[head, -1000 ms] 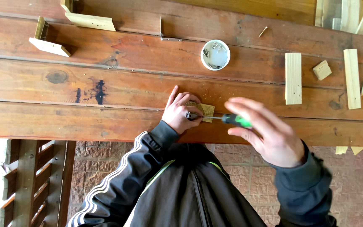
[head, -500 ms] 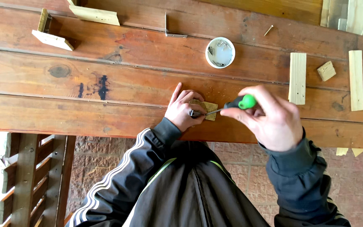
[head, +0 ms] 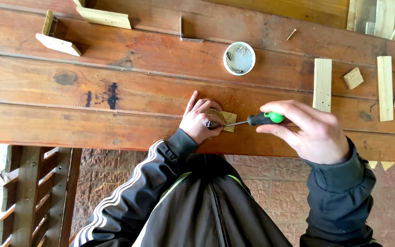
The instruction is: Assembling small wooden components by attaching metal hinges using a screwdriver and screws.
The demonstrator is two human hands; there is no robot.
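My left hand [head: 200, 121] presses down on a small square piece of wood [head: 225, 120] lying on the wooden workbench [head: 115, 123] near its front edge. My right hand [head: 309, 130] grips a screwdriver [head: 257, 120] with a black and green handle. Its thin metal shaft runs left to the small wood piece, with the tip hidden under my left fingers.
A white round cup of screws [head: 239, 58] stands behind my hands. Light wood strips [head: 322, 84] [head: 385, 88], a small block [head: 353, 77] and a loose screw [head: 291, 34] lie at the right. More wood offcuts [head: 58, 44] [head: 104, 17] sit at the far left. Brick paving [head: 270, 187] lies below.
My right hand has shifted on the screwdriver, turning so the green handle end shows more; the tool stays pointed at the small wood piece. My left hand has kept its place.
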